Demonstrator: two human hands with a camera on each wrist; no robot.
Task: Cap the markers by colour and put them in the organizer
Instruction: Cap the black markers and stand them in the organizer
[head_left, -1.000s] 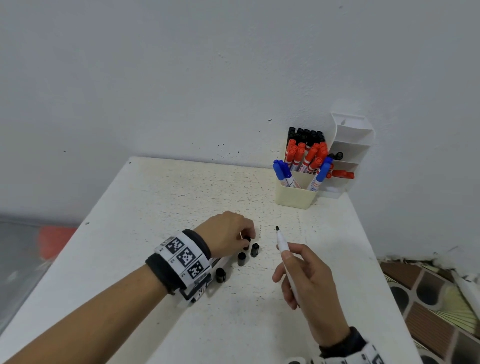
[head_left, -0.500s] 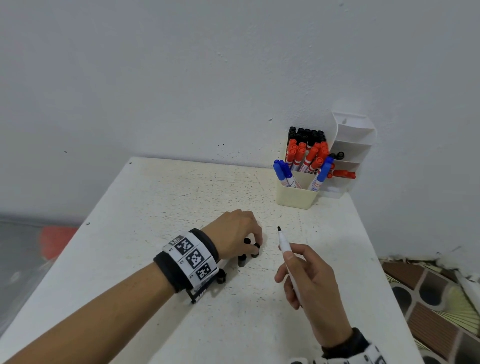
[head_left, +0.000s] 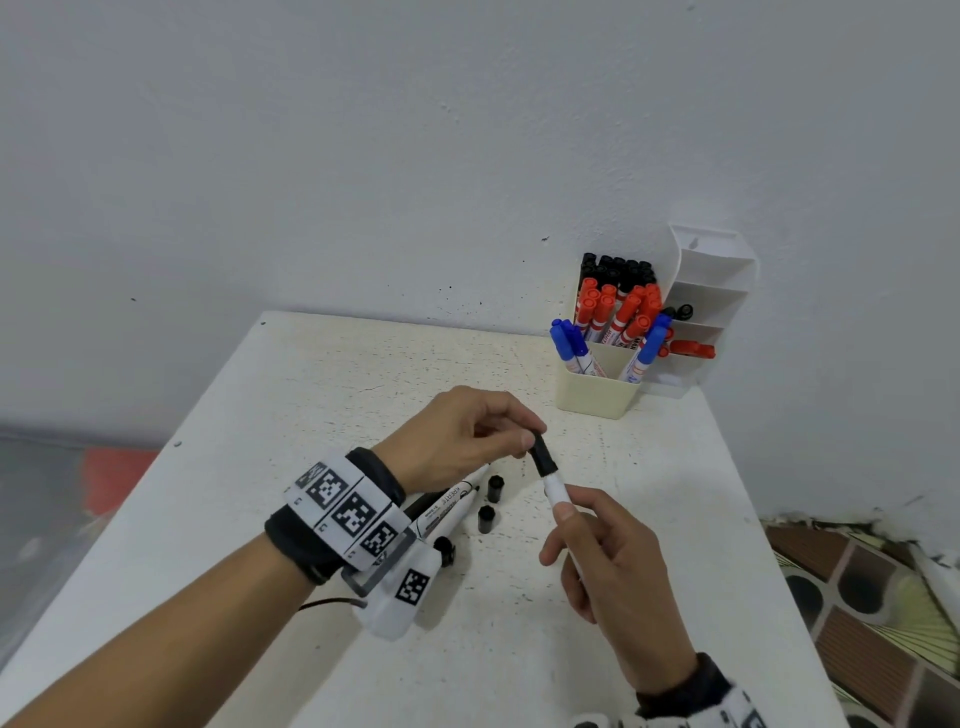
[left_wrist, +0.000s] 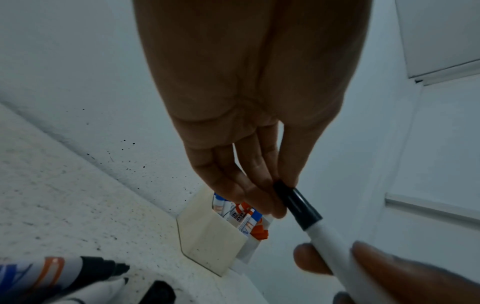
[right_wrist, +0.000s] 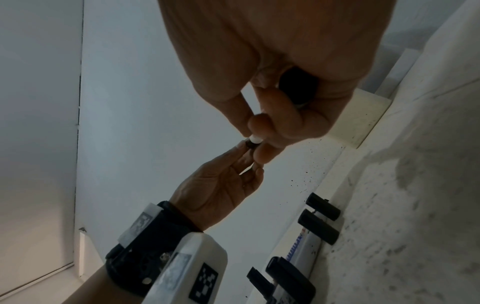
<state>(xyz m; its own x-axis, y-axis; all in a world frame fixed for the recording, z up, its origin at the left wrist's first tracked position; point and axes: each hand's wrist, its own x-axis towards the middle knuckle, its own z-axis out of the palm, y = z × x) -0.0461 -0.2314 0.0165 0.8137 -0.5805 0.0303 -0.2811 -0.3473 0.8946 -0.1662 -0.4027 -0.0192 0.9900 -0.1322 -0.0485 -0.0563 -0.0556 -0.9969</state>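
Observation:
My right hand (head_left: 587, 540) grips a white marker (head_left: 557, 493) (left_wrist: 330, 242) by its barrel, tip pointing up and away. My left hand (head_left: 498, 436) pinches a black cap (head_left: 542, 458) (left_wrist: 296, 205) that sits over the marker's tip above the table. Under the left wrist lie uncapped markers (head_left: 447, 506) (left_wrist: 59, 271) and three loose black caps (head_left: 496, 488) (right_wrist: 322, 209). The cream organizer (head_left: 597, 389) at the back right holds capped black, red and blue markers.
A white tiered holder (head_left: 711, 291) stands against the wall behind the organizer, with a red marker and black caps on its shelves. The white table (head_left: 363, 374) ends at a drop on the right, above a patterned floor (head_left: 872, 613).
My left hand picked a black cap off the table and brought it up onto the tip of the marker in my right hand. The right hand stayed nearly in place.

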